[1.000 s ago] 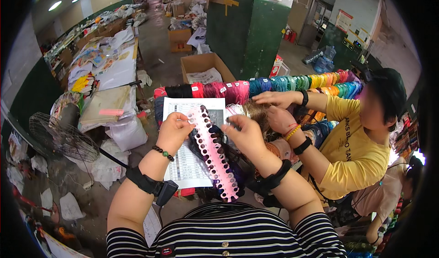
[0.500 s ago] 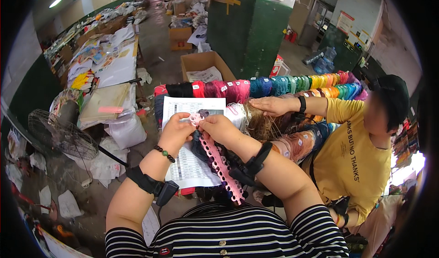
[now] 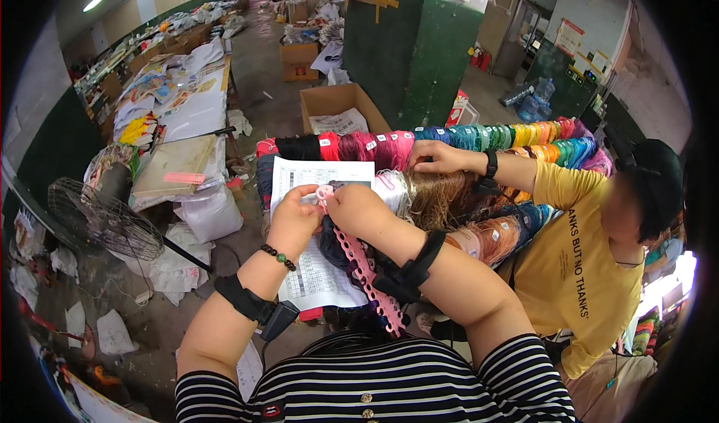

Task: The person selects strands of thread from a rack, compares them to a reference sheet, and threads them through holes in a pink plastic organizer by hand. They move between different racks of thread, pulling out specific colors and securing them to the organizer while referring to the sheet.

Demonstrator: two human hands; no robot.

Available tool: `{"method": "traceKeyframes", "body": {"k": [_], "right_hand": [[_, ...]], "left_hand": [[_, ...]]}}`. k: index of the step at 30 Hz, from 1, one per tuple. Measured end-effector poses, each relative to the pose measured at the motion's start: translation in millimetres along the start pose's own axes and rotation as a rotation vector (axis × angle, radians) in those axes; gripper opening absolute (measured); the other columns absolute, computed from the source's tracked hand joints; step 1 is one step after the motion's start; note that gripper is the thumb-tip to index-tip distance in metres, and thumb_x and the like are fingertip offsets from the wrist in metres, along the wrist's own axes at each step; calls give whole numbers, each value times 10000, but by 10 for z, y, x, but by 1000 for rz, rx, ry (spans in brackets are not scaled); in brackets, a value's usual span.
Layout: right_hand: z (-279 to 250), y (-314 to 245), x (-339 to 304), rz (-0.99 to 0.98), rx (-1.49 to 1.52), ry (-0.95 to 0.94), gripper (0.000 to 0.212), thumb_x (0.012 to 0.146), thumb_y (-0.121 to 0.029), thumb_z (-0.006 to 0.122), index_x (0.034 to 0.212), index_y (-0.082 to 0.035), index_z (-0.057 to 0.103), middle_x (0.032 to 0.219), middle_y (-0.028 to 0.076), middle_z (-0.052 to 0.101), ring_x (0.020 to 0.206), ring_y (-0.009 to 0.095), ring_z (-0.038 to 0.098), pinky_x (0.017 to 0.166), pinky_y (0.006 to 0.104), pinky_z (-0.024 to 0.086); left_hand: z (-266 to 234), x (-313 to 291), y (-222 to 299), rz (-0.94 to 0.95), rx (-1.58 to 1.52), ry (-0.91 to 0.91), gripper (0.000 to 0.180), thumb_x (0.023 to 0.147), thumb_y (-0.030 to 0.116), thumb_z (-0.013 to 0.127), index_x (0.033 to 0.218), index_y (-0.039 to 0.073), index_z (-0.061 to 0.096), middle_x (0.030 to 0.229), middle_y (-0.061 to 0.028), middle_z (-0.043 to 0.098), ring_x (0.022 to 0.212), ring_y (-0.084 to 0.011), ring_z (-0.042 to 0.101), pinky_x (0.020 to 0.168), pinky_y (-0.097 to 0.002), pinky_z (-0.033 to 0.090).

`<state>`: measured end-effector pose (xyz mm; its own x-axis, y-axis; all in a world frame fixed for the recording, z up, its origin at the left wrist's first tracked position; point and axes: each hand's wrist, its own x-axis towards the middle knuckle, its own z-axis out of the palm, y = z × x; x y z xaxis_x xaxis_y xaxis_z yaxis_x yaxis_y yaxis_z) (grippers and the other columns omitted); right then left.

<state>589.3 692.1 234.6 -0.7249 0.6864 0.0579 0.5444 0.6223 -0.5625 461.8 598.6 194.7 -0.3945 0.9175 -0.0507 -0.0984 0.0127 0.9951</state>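
A long pink perforated strip [image 3: 361, 267] with rows of round holes slants down from my hands toward my chest, with dark thread at its lower part. My left hand [image 3: 293, 217] pinches its upper end between thumb and fingers. Right beside that end, my right hand [image 3: 358, 209] is curled closed; its back hides the fingertips and whatever they hold. Under the strip hangs dark blue-grey thread [image 3: 329, 247]. Below my hands a white printed chart [image 3: 299, 281] lies over the rack of thread.
Rows of coloured thread skeins [image 3: 479, 137] stretch to the right. A co-worker in a yellow shirt [image 3: 577, 251] reaches a hand [image 3: 436, 157] over tan thread. A floor fan [image 3: 105, 213] and a littered table [image 3: 191, 108] stand left; an open cardboard box [image 3: 352, 97] sits ahead.
My right hand has turned so its back covers its fingers, beside the strip's top end. The co-worker's hand has lifted and curled from lying flat over the thread.
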Motion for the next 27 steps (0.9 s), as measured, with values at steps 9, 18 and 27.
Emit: {"method": "traceKeyframes", "body": {"k": [9,18,27], "right_hand": [[-19,56,-4,86,314,-161,390,909,-332,550,807,21,681,763,195,685,635,307,674,589,397,534],[104,179,-47,262,574,-357,259,939,-262,590,1034,-21,588,778,68,654,533,115,601,409,244,417],[255,258,-62,212,682,-209,225,907,-186,591,960,31,573,761,111,660,613,158,656,501,293,524]], "left_hand": [[-198,81,-44,147,360,-5,391,772,-5,635,1152,21,550,726,-54,685,651,-132,644,582,-299,492],[-612,-110,204,120,844,26,358,743,75,651,1090,13,589,703,-96,693,687,-240,679,644,-355,506],[-423,-159,242,98,927,59,369,770,134,672,1103,3,582,734,-119,704,699,-232,682,657,-354,509]]}}
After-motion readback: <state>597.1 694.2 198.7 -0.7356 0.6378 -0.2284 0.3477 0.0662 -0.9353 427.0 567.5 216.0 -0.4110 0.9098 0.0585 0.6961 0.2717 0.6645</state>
